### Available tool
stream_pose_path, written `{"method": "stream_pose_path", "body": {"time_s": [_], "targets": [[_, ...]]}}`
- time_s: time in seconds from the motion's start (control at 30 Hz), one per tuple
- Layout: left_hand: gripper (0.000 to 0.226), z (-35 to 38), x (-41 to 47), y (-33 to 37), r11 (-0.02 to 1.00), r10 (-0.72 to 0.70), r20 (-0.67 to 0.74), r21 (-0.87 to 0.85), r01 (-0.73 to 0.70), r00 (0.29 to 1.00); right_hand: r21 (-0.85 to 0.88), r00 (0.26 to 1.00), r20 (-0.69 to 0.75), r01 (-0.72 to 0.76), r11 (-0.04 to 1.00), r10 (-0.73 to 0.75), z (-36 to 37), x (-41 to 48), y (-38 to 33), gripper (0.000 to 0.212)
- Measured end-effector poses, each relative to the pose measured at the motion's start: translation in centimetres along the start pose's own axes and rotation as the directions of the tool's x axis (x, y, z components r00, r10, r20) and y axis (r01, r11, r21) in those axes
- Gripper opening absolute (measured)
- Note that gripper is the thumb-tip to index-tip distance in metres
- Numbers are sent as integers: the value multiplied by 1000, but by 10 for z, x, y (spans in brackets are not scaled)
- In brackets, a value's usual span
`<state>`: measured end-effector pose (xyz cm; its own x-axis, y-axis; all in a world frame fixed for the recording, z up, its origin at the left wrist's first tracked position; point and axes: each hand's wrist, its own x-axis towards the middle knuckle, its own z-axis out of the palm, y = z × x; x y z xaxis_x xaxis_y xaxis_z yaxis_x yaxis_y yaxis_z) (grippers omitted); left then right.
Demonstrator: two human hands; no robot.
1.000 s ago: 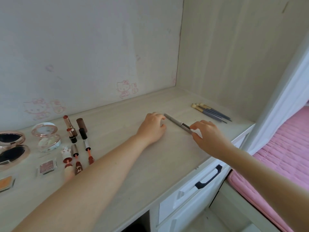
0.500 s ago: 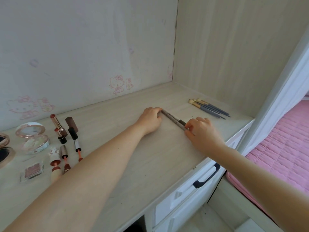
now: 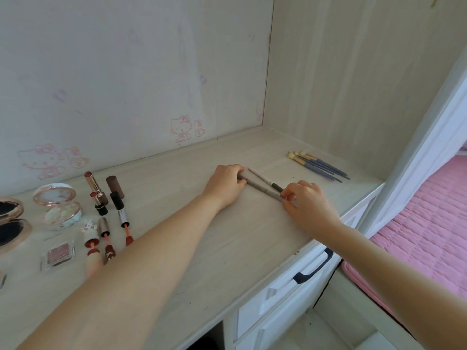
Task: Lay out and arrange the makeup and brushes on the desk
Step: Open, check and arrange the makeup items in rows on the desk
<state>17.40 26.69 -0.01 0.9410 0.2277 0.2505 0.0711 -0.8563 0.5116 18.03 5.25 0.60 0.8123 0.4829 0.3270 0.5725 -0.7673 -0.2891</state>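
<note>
Two slim makeup pencils lie side by side on the pale wooden desk (image 3: 227, 248). The grey-brown pencil (image 3: 260, 186) is pinched at its far end by my left hand (image 3: 225, 185) and at its near end by my right hand (image 3: 307, 207). A thinner cream and dark pencil (image 3: 265, 180) lies just behind it, its near end by my right fingers. A bundle of blue-handled brushes (image 3: 319, 165) lies at the back right. Lipsticks and lip glosses (image 3: 108, 213) stand and lie at the left.
At the far left are an open round compact (image 3: 59, 205), a dark mirror compact (image 3: 10, 226) and a small square eyeshadow pan (image 3: 57, 253). Walls close the desk at the back and right. A drawer with a black handle (image 3: 313, 270) sits below; a pink bed (image 3: 424, 223) is right.
The two pencils, first lying as one line, now lie apart with a gap at the far end. My left hand has closed on the grey-brown pencil's far end; the camera shifted slightly.
</note>
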Motion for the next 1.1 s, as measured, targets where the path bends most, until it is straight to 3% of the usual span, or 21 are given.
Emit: {"method": "stream_pose_path", "body": {"time_s": [0.27,0.53,0.73,0.8,0.9,1.03,1.1], "targets": [[11,-21,-20,-8,995,100,-34,20,-100,994,64,999,12,-38,997,38,-4,-10,-6,18],[10,-64,-60,-27,976,205,56,59,-208,977,144,996,-74,65,987,-55,-19,-29,-33,14],[2,-106,-105,-30,982,190,-5,-7,-190,982,243,992,-89,105,964,-85,-27,-39,-61,11],[3,-120,-123,-34,990,126,-22,-67,-127,992,318,996,-62,77,945,-60,-28,-42,-74,11],[3,-140,-147,-41,956,8,-31,-293,-16,1000,460,1000,-3,-3,888,5,-29,-48,-99,10],[4,-164,-174,-41,830,-100,-95,-558,30,990,570,995,102,-68,819,12,-28,-58,-131,9],[3,-172,-187,-40,695,-188,-111,-717,52,976,641,980,198,-131,756,2,-30,-66,-151,7]]}}
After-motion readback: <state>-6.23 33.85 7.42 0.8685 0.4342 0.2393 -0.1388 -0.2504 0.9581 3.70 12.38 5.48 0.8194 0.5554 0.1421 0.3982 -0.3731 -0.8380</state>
